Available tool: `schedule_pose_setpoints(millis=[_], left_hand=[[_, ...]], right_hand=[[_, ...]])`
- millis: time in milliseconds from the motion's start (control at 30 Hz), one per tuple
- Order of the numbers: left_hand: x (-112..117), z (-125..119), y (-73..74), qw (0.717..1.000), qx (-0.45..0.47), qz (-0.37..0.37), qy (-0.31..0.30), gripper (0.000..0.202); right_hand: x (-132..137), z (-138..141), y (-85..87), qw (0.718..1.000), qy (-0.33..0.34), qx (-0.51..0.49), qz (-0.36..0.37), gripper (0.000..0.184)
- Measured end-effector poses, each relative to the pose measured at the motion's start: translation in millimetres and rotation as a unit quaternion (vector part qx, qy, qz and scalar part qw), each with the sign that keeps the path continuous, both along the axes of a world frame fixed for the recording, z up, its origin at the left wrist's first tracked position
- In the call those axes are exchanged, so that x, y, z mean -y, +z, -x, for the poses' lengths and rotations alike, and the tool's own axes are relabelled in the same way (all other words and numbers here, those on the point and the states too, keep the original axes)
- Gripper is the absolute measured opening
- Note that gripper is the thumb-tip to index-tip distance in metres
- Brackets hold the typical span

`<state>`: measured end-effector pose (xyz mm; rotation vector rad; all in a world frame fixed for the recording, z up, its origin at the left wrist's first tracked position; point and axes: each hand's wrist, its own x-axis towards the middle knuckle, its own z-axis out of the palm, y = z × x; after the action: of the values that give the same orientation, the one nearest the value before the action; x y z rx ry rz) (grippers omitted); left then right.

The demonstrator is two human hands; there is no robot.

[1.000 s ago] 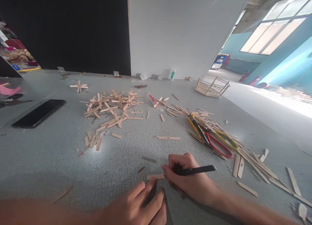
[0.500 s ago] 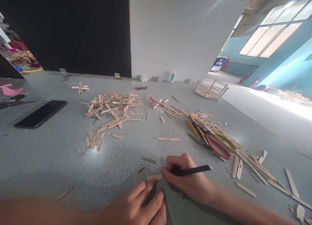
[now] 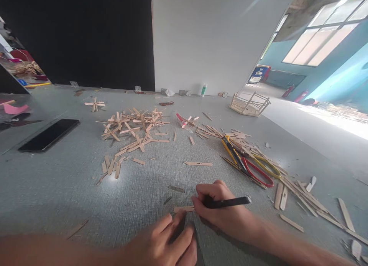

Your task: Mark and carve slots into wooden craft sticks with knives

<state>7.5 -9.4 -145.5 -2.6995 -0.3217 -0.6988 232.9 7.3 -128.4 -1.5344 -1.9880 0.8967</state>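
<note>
Near the front of the table, a short wooden craft stick (image 3: 183, 209) lies flat under my fingers. My left hand (image 3: 166, 239) is bent, its fingertips pressing the stick down. In my right hand (image 3: 218, 206) is a slim black pen-like tool (image 3: 234, 201), its grey end pointing right. That tool's tip is hidden behind my fingers at the stick's right end, so I cannot tell whether it is a pen or a craft knife. Just beyond the stick lie a thin grey strip (image 3: 176, 189) and a smaller dark sliver (image 3: 167, 200).
Star-shaped stick pieces (image 3: 138, 128) lie mid-left, near a phone (image 3: 49, 135). To the right are a yellow utility knife (image 3: 231, 149), scissors with red and yellow handles (image 3: 260, 174) and loose sticks (image 3: 304, 199). A stick frame (image 3: 249, 104) and a small bottle (image 3: 204, 90) stand farther back.
The right hand has shifted very slightly right with the black tool. The left hand stays on the stick; otherwise only the view has moved a little.
</note>
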Motion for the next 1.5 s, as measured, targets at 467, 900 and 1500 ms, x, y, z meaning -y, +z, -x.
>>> schedule_pose_setpoints(millis=[467,900,1500], left_hand=[[-0.4,-1.2,-3.4,1.000,0.019,-0.006,-0.007,0.029],[-0.5,-2.8,-3.9,0.999,0.031,-0.011,-0.007,0.028],[0.2,-1.0,-2.7,1.000,0.010,-0.010,0.000,0.023]], right_hand=[[0.3,3.1,-7.6,0.986,-0.019,-0.128,0.108,0.037],[0.0,4.2,-10.0,0.985,-0.016,-0.118,0.123,0.036],[0.6,5.1,-4.4,0.998,-0.010,-0.055,0.037,0.037]])
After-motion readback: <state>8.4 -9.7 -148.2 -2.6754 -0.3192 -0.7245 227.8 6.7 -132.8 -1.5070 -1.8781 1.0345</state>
